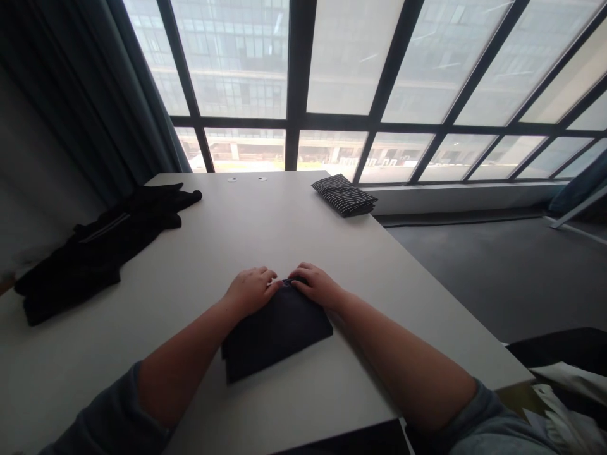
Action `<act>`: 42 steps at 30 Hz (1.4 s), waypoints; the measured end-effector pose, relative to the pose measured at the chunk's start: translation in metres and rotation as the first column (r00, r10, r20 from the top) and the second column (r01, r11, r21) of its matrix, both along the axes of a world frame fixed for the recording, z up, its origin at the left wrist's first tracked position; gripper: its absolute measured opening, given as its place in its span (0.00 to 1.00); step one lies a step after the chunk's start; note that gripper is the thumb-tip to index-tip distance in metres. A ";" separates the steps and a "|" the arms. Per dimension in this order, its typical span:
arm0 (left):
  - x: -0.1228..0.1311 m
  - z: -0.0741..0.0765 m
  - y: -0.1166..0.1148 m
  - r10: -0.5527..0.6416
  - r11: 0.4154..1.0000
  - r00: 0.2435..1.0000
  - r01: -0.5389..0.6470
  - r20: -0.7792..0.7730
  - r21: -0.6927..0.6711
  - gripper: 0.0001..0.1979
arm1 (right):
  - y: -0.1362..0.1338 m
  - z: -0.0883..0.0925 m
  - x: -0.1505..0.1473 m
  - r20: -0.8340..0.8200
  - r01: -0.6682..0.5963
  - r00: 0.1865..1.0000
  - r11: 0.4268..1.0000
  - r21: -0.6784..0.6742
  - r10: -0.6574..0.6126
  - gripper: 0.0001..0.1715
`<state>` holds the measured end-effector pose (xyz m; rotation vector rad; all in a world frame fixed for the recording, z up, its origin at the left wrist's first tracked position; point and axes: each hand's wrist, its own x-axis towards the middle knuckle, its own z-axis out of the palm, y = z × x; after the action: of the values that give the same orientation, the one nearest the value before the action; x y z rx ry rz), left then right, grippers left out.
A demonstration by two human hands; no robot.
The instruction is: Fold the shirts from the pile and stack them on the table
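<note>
A dark navy folded garment (279, 332) lies on the white table in front of me, slightly turned. At its far edge, my left hand (251, 291) is closed on the cloth, thumb on the near side and fingers curled over. My right hand (320, 287) grips the same edge just to the right, thumb and fingers pinching the fabric. Between the two thumbs a small lighter patch, perhaps a label, shows on the garment. The undersides of my fingers are partly hidden.
On the white table (246, 234), a folded striped garment (344, 196) sits at the far right edge. Black clothing (109, 240) is spread along the left side. A dark flat object (351, 440) is at the near edge. Bags or cloth (564, 385) lie at lower right.
</note>
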<state>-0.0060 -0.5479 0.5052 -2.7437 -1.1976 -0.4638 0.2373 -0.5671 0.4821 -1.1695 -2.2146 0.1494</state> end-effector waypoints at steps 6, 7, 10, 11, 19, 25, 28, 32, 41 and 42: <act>0.001 -0.003 0.001 -0.059 0.994 0.998 0.056 -0.037 -0.093 0.19 | -0.006 0.000 0.001 -0.349 -0.090 0.935 0.993 -0.070 0.060 0.14; 0.000 -0.002 0.001 -0.046 0.995 0.998 0.042 -0.038 -0.090 0.19 | -0.006 0.000 0.002 -0.425 -0.111 0.904 0.983 -0.147 0.038 0.19; -0.003 0.002 0.003 0.012 0.995 1.000 -0.012 0.004 -0.103 0.20 | -0.010 0.002 0.008 -0.583 -0.312 0.812 0.856 -0.413 0.015 0.41; -0.004 0.003 0.004 0.028 0.993 0.999 -0.024 0.037 -0.111 0.20 | -0.013 0.004 0.010 -0.602 -0.383 0.798 0.795 -0.470 0.028 0.46; -0.016 -0.001 0.028 0.036 0.954 0.962 0.049 0.272 -0.297 0.21 | -0.013 0.042 0.010 -0.367 -0.316 0.918 0.835 -0.451 0.149 0.52; -0.029 -0.002 0.048 0.099 0.923 0.884 0.090 0.458 -0.374 0.25 | 0.030 0.124 0.019 0.013 -0.311 0.925 0.775 -0.550 0.381 0.17; -0.033 -0.004 0.053 0.139 0.927 0.827 0.084 0.544 -0.365 0.27 | 0.050 0.178 0.027 0.072 -0.263 0.926 0.772 -0.578 0.370 0.19; -0.033 -0.010 0.056 0.172 0.950 0.830 0.002 0.530 -0.311 0.23 | 0.079 0.245 0.051 0.126 -0.116 0.974 0.896 -0.428 0.186 0.20; -0.013 -0.031 0.059 0.039 0.995 0.976 -0.017 0.215 -0.100 0.24 | 0.213 0.279 0.168 -0.715 0.285 0.686 0.954 0.093 -0.135 0.26; -0.010 -0.031 0.058 0.056 0.995 0.985 -0.041 0.164 -0.094 0.26 | 0.226 0.268 0.182 -0.753 0.360 0.634 0.929 0.086 -0.175 0.28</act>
<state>-0.0158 -0.4897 0.4744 -2.7905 -1.3522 -0.6612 0.4189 -0.3407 0.7496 -1.0436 -1.2770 0.1925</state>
